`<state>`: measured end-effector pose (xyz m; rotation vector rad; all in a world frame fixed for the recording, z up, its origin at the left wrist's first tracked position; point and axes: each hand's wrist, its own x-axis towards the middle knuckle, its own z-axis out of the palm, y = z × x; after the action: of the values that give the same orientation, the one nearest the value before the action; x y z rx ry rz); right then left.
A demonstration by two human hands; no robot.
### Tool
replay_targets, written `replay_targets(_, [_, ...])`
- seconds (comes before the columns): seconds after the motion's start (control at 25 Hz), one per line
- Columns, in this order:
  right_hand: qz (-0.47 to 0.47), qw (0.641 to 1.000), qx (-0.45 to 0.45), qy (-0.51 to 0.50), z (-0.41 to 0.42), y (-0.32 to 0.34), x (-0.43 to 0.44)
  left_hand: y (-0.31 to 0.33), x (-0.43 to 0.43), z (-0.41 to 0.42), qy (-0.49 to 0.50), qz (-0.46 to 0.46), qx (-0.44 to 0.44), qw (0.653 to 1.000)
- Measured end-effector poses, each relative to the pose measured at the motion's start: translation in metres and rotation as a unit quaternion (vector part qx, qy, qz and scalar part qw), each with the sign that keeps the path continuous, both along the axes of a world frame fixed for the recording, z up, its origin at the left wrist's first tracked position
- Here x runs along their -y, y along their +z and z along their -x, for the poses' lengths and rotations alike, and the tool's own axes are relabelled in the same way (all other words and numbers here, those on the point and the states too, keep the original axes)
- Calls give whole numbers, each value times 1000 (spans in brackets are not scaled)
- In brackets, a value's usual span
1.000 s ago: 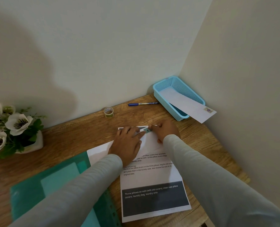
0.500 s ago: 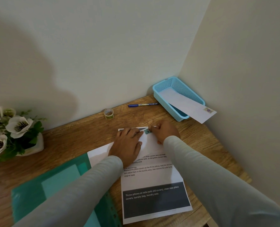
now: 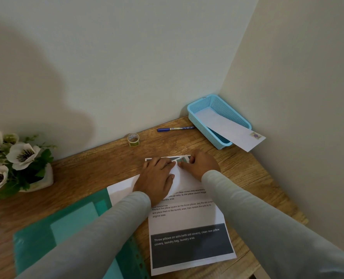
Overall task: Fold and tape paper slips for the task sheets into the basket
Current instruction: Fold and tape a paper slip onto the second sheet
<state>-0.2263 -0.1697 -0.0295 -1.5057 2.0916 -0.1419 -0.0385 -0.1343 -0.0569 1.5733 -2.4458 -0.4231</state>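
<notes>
At the far left of the desk (image 3: 86, 174), white flowers (image 3: 22, 156) are seen in a white pot, and a green folder (image 3: 62, 230) is laid near the front edge. A roll of tape (image 3: 133, 139) is stood by the wall. The left hand (image 3: 157, 179) is laid flat, fingers straight, on the folded top part of the task sheet (image 3: 187, 220). A patterned piece of tape (image 3: 182, 159) is seen at the fold's far edge, between the hands. The right hand (image 3: 202, 165) is curled there; whether the tape is pinched or only pressed cannot be told. A blue pen (image 3: 175, 129) is laid beyond. In the corner, a folded slip (image 3: 223, 125) is leaned out over the basket (image 3: 199, 121) rim.
</notes>
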Motion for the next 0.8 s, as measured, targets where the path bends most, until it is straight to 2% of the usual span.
replay_targets(0.24, [-13, 999, -35, -30, -12, 3, 9, 0, 2, 1, -1, -10, 1, 1000])
replay_targets(0.44, [-8, 1000, 15, -7, 1, -1, -2, -1, 0, 0, 0, 1, -5, 1000])
replay_targets(0.64, [-12, 998, -41, -37, -12, 1, 7, -1, 1, 0, -2, -7, -3, 1000])
replay_targets(0.8, [-12, 999, -29, -30, -5, -2, 9, -2, 1, 0, -1, -7, 1, 1000])
